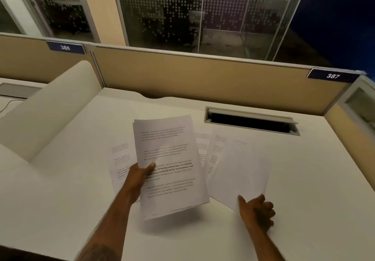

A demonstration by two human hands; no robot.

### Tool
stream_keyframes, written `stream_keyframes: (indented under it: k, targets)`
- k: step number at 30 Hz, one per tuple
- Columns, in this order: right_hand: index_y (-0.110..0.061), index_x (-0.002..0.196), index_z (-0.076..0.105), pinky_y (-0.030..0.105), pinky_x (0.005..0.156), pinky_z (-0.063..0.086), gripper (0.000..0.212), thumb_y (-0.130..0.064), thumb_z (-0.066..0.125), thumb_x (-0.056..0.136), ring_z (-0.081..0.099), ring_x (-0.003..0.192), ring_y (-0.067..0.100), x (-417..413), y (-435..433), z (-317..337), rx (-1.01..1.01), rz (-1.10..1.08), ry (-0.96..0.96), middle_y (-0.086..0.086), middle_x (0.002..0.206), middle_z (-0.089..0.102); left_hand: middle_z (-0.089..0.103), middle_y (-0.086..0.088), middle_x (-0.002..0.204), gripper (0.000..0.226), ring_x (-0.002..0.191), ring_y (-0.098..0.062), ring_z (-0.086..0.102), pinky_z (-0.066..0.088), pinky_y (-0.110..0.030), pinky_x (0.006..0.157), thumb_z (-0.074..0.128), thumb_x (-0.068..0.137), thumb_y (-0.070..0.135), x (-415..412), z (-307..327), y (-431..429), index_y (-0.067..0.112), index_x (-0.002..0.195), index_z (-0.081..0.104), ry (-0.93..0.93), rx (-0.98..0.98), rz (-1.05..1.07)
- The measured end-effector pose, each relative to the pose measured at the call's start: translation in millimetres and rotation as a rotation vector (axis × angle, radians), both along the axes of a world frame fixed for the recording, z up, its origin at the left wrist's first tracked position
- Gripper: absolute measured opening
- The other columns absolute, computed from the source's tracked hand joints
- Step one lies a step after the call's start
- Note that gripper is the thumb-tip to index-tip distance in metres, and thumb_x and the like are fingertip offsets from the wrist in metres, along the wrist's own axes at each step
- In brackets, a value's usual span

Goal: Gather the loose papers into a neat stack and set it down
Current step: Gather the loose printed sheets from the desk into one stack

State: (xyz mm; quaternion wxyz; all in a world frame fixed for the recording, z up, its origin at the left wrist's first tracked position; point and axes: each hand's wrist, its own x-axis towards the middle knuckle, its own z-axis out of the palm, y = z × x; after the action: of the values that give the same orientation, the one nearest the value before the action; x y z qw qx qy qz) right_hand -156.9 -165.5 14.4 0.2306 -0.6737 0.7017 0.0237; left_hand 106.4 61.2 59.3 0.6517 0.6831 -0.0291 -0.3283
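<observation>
My left hand [140, 176] grips a small sheaf of printed pages [170, 165] by its left edge, thumb on top, holding it lifted above the white desk [304, 169]. My right hand [256, 210] pinches the near corner of a blank-faced sheet [237, 171] that lies tilted to the right of the sheaf. More printed sheets lie flat on the desk: one to the left [119, 159], partly hidden under the sheaf, and others [203, 145] peeking out between the sheaf and the blank-faced sheet.
An open cable slot [251, 121] with a grey flap is cut into the desk behind the papers. A tan partition [203, 78] closes the back, a white curved divider [50, 108] the left side. Glass walls rise beyond.
</observation>
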Motion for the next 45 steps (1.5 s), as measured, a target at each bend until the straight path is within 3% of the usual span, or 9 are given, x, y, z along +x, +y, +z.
stream_keyframes:
  k: [8,12,16,20,24,31,35,39,45]
  targets:
    - [0.002,0.116,0.066,0.054,0.096,0.052,0.036,-0.008,0.071,0.082,0.065,0.101,0.045,-14,-18,-9,0.119,-0.312,-0.429,0.025,0.108,0.071,0.081,-0.014,0.106,0.026,0.092,-0.038,0.079,0.064,-0.055,0.078,0.066,0.097,0.015,-2,2,-1,0.012,0.123,0.067,-0.032,0.001,0.009]
    - [0.003,0.114,0.068,0.054,0.092,0.056,0.033,0.000,0.070,0.080,0.068,0.102,0.046,-7,-32,28,-0.142,-0.433,-0.690,0.027,0.111,0.072,0.081,-0.013,0.105,0.026,0.091,-0.037,0.079,0.063,-0.058,0.080,0.067,0.096,0.016,5,4,3,0.014,0.122,0.067,-0.038,0.003,0.012]
    - [-0.001,0.106,0.068,0.043,0.082,0.057,0.024,-0.003,0.071,0.082,0.069,0.092,0.037,12,-46,81,-0.588,-0.221,-0.805,0.023,0.106,0.072,0.082,-0.013,0.105,0.029,0.092,-0.039,0.078,0.062,-0.062,0.082,0.068,0.096,0.017,15,7,8,0.014,0.125,0.066,-0.045,0.003,0.015]
    - [0.000,0.102,0.074,0.043,0.075,0.062,0.017,-0.005,0.074,0.085,0.069,0.086,0.033,31,-40,99,-0.899,0.283,-0.609,0.021,0.098,0.070,0.080,-0.015,0.108,0.034,0.092,-0.041,0.078,0.063,-0.060,0.078,0.066,0.096,0.019,25,8,13,0.012,0.129,0.063,-0.070,-0.005,0.011]
    - [-0.001,0.103,0.076,0.044,0.068,0.064,0.025,0.000,0.080,0.078,0.073,0.081,0.037,63,-16,77,-0.749,0.536,-0.382,0.019,0.098,0.071,0.078,-0.020,0.112,0.031,0.095,-0.045,0.075,0.060,-0.064,0.082,0.065,0.096,0.016,32,6,16,0.012,0.127,0.064,-0.069,-0.009,0.036]
    - [-0.012,0.123,0.059,0.029,0.092,0.053,0.024,-0.009,0.048,0.102,0.062,0.108,0.022,104,7,5,-0.282,0.723,-0.115,0.010,0.127,0.059,0.080,-0.016,0.107,0.022,0.090,-0.043,0.077,0.061,-0.064,0.079,0.065,0.095,0.016,37,2,30,0.022,0.116,0.068,-0.068,-0.032,0.061]
    - [-0.015,0.129,0.060,0.034,0.100,0.049,0.043,-0.045,0.053,0.098,0.059,0.115,0.022,115,14,-11,-0.154,0.820,-0.047,0.007,0.131,0.056,0.080,-0.015,0.107,0.033,0.091,-0.044,0.077,0.061,-0.065,0.077,0.076,0.083,0.024,38,3,34,0.023,0.116,0.068,-0.077,-0.040,0.051]
    - [-0.014,0.120,0.071,0.038,0.087,0.055,0.057,-0.061,0.055,0.091,0.066,0.104,0.026,92,-12,-6,-0.230,0.380,-0.320,0.010,0.118,0.067,0.080,-0.016,0.107,0.030,0.091,-0.045,0.076,0.061,-0.064,0.077,0.074,0.085,0.021,43,1,32,0.022,0.115,0.068,-0.076,-0.042,0.065]
    - [0.000,0.130,0.047,0.054,0.098,0.043,0.076,-0.054,0.071,0.082,0.048,0.115,0.044,35,-70,-15,-0.034,-0.151,-0.077,0.030,0.128,0.046,0.079,-0.019,0.107,0.022,0.092,-0.048,0.075,0.059,-0.067,0.080,0.063,0.096,0.014,47,-1,27,0.019,0.117,0.065,-0.071,-0.013,0.076]
